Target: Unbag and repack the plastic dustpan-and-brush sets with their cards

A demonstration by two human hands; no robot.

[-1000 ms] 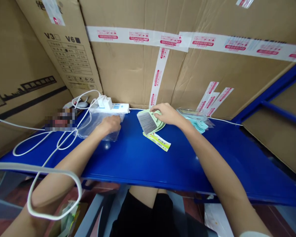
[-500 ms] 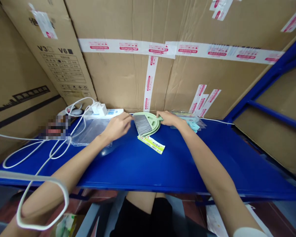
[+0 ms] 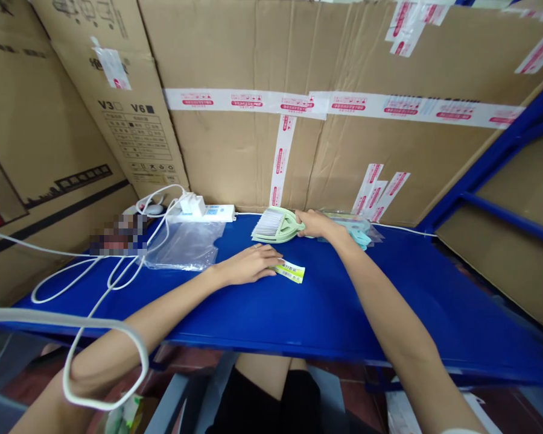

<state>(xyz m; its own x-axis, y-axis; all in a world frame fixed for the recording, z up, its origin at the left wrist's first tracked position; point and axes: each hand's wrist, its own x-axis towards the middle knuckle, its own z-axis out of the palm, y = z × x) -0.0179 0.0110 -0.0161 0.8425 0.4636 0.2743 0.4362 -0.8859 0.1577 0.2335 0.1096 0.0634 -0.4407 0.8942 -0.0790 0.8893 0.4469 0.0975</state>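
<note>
A light-green hand brush with pale bristles [image 3: 268,223] lies against a matching green dustpan [image 3: 271,239] on the blue table [image 3: 335,313]. My right hand [image 3: 314,223] is closed around the handle end. Nearer to me, my left hand [image 3: 251,264] lies low over the table with its fingers stretched out. Its fingertips touch the left end of a yellow-green and white label card [image 3: 293,272], covering part of it. Whether they pinch the card's edge is hidden.
Clear plastic packaging [image 3: 185,244] lies left of my left hand. A power strip [image 3: 219,212] with a white plug stands behind it, and white cables [image 3: 88,319] loop at left. Light-blue items in plastic [image 3: 359,232] sit beyond my right hand. Cardboard [image 3: 226,157] walls the back.
My left hand has come away from the bristles, toward me and right, onto the label card. The brush has tilted, bristles turned up more, with my right hand still on the handle.
</note>
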